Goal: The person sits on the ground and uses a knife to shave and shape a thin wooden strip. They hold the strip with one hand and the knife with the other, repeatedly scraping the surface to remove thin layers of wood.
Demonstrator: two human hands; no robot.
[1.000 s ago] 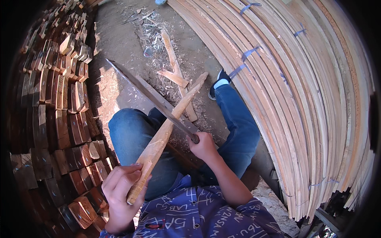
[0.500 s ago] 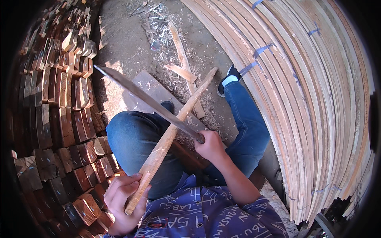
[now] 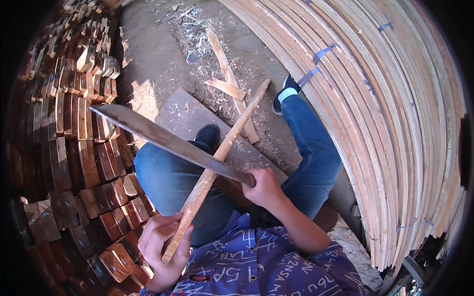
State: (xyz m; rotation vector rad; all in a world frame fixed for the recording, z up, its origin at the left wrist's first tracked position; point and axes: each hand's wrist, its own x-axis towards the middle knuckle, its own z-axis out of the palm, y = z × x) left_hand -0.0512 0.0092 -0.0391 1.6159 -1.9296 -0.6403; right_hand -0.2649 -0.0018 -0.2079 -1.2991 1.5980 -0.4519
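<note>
My left hand [image 3: 165,246] grips the thick near end of a long pale wooden stick [image 3: 202,185], its fingers wrapped round the wood. The stick slants away to the upper right and narrows to a rough tip. In my right hand [image 3: 264,187] is a machete [image 3: 165,139], held by its handle, which the fist mostly hides. Its long, worn metal blade points to the upper left and crosses over the middle of the stick, close to it. Whether blade and wood touch I cannot tell.
Stacked wooden blocks [image 3: 74,163] rise on the left. Long strips of wood [image 3: 365,128] tied with blue bands lie along the right. A flat board [image 3: 185,111] rests under my foot. Beyond it are a split wood piece [image 3: 222,56], a short offcut [image 3: 226,89] and scattered shavings.
The machete's tip has swung down and left, and its broad side shows more. My left hand and the stick's near end have shifted slightly right and up.
</note>
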